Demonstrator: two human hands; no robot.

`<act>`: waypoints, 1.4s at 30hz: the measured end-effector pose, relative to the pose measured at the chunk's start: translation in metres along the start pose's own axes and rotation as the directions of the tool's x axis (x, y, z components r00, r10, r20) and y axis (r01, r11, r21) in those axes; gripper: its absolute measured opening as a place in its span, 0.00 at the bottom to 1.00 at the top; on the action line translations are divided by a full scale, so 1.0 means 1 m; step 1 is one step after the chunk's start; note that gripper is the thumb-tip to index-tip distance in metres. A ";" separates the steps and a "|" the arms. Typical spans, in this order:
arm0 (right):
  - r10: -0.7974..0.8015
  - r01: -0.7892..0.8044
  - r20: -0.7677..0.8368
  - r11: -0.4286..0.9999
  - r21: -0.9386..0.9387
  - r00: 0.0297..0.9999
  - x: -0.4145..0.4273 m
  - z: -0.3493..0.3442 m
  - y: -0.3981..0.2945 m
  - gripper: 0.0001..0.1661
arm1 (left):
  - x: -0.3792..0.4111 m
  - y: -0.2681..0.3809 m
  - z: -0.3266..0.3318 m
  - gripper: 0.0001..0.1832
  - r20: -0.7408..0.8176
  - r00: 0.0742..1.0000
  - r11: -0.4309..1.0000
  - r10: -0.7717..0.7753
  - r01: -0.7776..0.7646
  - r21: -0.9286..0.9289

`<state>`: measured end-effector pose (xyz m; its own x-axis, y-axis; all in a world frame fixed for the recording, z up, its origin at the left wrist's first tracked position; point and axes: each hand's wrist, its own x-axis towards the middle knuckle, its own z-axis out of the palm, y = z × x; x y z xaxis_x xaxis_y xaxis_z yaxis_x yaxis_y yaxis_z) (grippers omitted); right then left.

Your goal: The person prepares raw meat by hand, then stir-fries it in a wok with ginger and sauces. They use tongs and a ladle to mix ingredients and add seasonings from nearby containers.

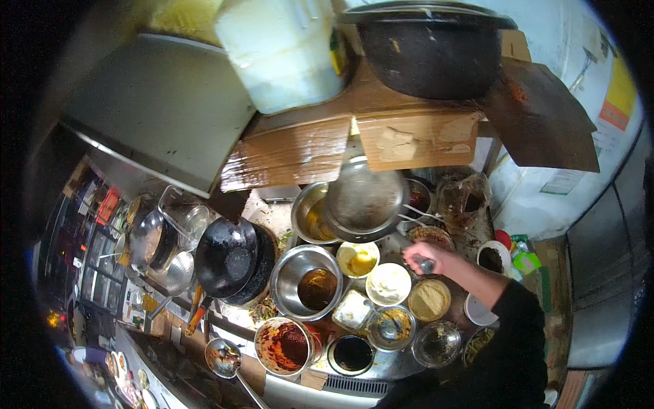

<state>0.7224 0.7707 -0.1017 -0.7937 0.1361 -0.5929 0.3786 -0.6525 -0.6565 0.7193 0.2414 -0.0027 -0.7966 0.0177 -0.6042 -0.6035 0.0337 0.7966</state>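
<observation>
My right hand [429, 258] reaches in from the right in a black sleeve, its fingers closed around the handle of a round metal strainer [365, 199]. The strainer is blurred, and its bowl overlaps a steel pot [302, 214] of yellow-brown liquid. Below the hand are a tub of white paste [388, 284] and a bowl of tan powder [429, 300]. A tub with yellow contents [357, 259] sits to their left. My left hand is out of view. At the lower edge a metal ladle [223, 357] holds some dark residue, and the end of its handle is cut off.
A black wok [226, 258] rests on a burner at left. Nearer stand a deep steel pot [306, 281], a red-sauce bucket [283, 345] and a dark-liquid container [351, 354]. Overhead, a cardboard-covered shelf [296, 148] carries a plastic jug [283, 56] and a black tub [431, 56].
</observation>
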 end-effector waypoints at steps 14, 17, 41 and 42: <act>-0.573 0.144 -0.146 0.429 -0.892 0.807 0.110 0.001 -0.070 0.20 | -0.012 0.018 0.067 0.16 -0.010 0.990 0.990 -0.138 0.139 0.018; -0.783 -0.093 -0.239 0.227 -0.969 0.574 0.133 -0.043 -0.104 0.18 | -0.003 0.006 0.040 0.14 0.072 0.926 0.905 -0.369 0.376 -0.198; -0.363 0.255 -0.183 0.862 -0.437 0.913 0.177 -0.132 -0.091 0.05 | 0.005 0.007 0.074 0.13 0.519 0.850 0.967 -0.088 -0.052 0.251; -0.364 0.240 -0.269 0.884 -0.402 0.892 0.172 -0.129 -0.094 0.05 | 0.003 0.005 0.073 0.13 0.513 0.854 0.963 -0.090 -0.057 0.265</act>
<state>0.6118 0.9516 -0.2014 -0.7177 0.5590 -0.4152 0.3358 -0.2445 -0.9096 0.7161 0.3144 -0.0015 -0.6077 0.5247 -0.5962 -0.5265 0.2958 0.7970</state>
